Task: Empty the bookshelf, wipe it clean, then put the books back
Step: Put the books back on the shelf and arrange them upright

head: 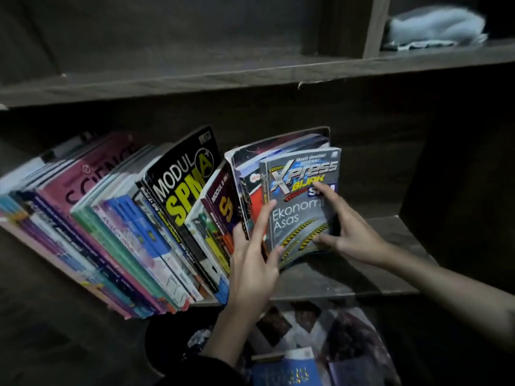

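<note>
Two hands are set on the grey glossy Xpress paperback (pixel 303 201), stood at the right end of the leaning row of colourful books (pixel 117 218) on the dark wooden bookshelf (pixel 348 280). The right hand (pixel 344 228) is pressed flat, fingers spread. The left hand (pixel 253 257) is laid straight-fingered along its spine, clasping nothing.

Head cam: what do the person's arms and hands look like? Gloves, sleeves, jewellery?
Both hands are bare, with no gloves, rings or watch to be seen. The left hand has a bare forearm that runs down into what looks like a dark sleeve at the bottom edge. The right hand has a bare forearm out to the frame edge, with no sleeve in view.
</note>
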A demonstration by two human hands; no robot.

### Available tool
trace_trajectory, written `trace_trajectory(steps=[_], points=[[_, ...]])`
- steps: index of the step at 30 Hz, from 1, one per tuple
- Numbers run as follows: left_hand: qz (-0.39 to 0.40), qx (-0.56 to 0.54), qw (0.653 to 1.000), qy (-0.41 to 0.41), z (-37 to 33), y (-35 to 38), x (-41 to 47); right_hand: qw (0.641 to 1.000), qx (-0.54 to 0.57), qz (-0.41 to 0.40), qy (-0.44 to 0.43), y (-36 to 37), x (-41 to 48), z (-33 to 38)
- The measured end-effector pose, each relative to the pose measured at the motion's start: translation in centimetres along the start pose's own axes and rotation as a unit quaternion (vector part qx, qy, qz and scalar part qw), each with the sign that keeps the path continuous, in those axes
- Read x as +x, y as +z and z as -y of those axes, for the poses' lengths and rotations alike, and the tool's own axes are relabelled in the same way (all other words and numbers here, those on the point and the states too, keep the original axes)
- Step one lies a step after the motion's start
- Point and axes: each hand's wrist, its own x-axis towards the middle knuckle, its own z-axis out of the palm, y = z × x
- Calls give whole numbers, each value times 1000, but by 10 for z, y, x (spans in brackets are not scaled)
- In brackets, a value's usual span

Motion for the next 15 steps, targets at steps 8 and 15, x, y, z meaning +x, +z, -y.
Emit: trace_trajectory(steps=[8,15], points=[[-179,67,980,60,41,68,17,998,-42,35,-20,16,47,-55],[-188,144,971,32,64,102,10,996,-80,46,-7,25,50,-70]])
